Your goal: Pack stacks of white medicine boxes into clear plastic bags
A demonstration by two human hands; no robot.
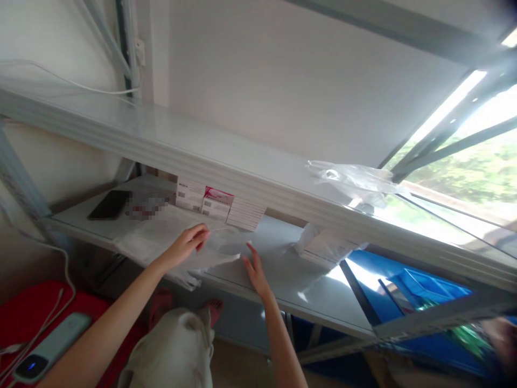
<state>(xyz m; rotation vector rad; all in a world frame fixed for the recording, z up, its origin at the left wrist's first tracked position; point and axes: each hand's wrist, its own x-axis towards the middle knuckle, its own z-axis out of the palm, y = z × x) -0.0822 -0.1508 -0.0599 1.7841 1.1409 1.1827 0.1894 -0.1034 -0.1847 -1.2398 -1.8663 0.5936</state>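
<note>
Basically a big metal rack (250, 178), with a wide upper shelf (226, 145) and, tucked underneath, a lower shelf (278, 242) serving as the worktop. Past the right edge of the lower shelf, a blue bin (432, 285), partly hidden behind the braces. Then a clear plastic bag (214, 248) spread loosely across the left half of the lower shelf, partly drooping over the front edge, probably from being too limp to lie neatly; can't tell whether just one bag or a few layered. Up on the upper shelf, by the front edge toward the right end, a crumpled clear bag (355, 180), seemingly just parked off the worktop. Near the back right corner of the lower shelf, a pack in loose film (333, 248). Left hand (194, 238) pinched together on the plastic bag, likely for a firm hold on something that slippery. Right hand (255, 269) at the tip of the handle loop, fingers spread apart, maybe to steady it; can't tell if actually touching. Toward the back edge, white packs (189, 195) stood upright side by side, probably to keep the print readable. Finally, near the left end, a black phone (111, 205) lying flat, presumably out of the way, beside a small pixelated item (145, 207), impossible to make out.
</note>
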